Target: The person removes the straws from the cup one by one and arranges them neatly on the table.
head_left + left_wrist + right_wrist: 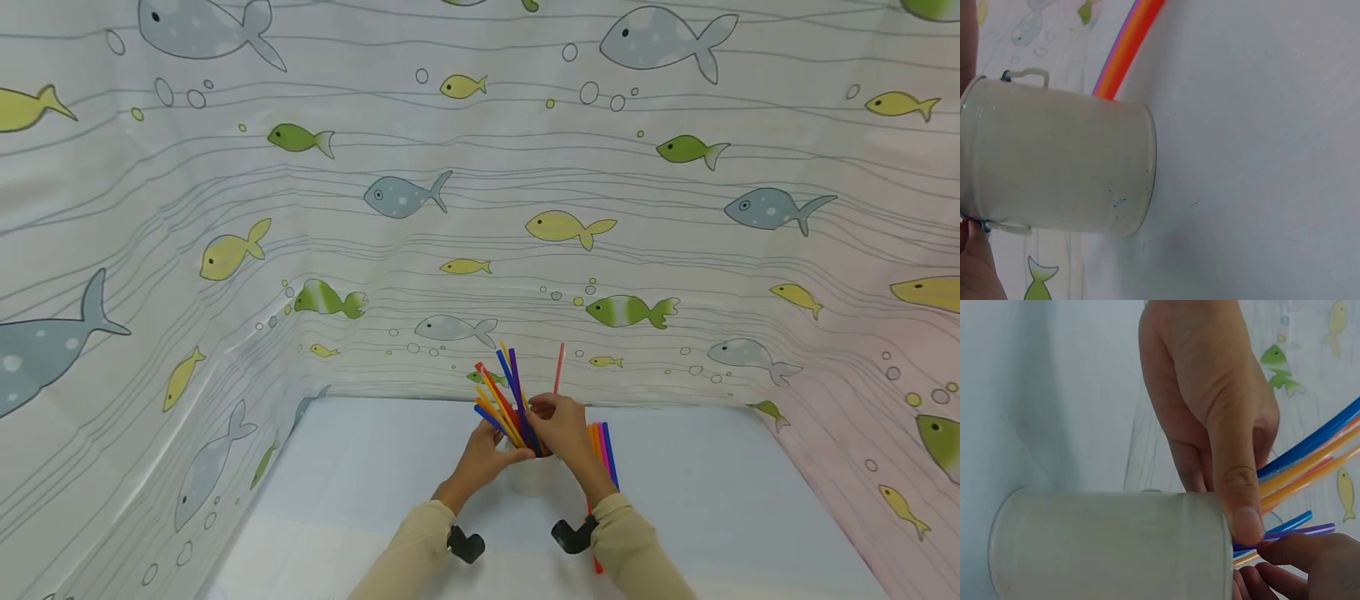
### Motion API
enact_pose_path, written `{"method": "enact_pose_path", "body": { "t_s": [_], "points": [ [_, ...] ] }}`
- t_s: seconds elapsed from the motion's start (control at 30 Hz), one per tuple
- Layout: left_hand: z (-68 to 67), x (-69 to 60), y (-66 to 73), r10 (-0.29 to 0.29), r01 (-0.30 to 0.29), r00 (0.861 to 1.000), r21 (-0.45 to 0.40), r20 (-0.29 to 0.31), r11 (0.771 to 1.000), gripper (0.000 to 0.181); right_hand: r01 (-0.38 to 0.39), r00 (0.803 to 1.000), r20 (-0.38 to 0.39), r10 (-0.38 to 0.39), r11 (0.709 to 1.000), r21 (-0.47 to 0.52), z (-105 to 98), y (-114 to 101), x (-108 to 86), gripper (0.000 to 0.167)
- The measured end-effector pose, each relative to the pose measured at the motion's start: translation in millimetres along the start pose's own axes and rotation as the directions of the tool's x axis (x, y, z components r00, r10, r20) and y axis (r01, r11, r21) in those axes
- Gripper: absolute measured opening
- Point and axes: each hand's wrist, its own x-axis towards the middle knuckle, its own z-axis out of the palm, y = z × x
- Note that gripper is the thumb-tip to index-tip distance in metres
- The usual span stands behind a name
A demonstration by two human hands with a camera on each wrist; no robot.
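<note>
On the bench [360, 475], at six o'clock from the fish-print sheet [510, 154], an off-white cup [527, 478] stood upright, holding coloured straws [515, 367]. The left hand [482, 458], at nine o'clock, had its grip closed round the cup's rim. The right hand [564, 427], at two o'clock, had fingers bent against the straws; whether that grip pinched any could not be told. Loose straws [603, 446] lay at three o'clock.

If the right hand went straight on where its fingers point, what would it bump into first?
Probably the long, thin purple stick leaning in the cream, metal-looking cylindrical bucket; the right hand looks near or touching it, depth being unclear.
</note>
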Motion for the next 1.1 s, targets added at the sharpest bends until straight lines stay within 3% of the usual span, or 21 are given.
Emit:
{"method": "enact_pose_path", "body": {
  "t_s": [0.4, 1.1],
  "points": [
    [-2.6, -1.3, -2.2, 0.021, -0.021, 1.0, 0.028, 0.006, 0.999, 0.086, -0.035, 0.999, 0.027, 0.034, 0.999, 0.036, 17, 3, -3.2, 0.021],
    [0.1, -0.7, -4.4, 0.045, -0.045, 0.999, -0.003, 0.011, 0.999, 0.085, -0.02, 0.999, -0.044, 0.021, 0.999, 0.036, 19, 5, -3.9, 0.019]
  ]
}}
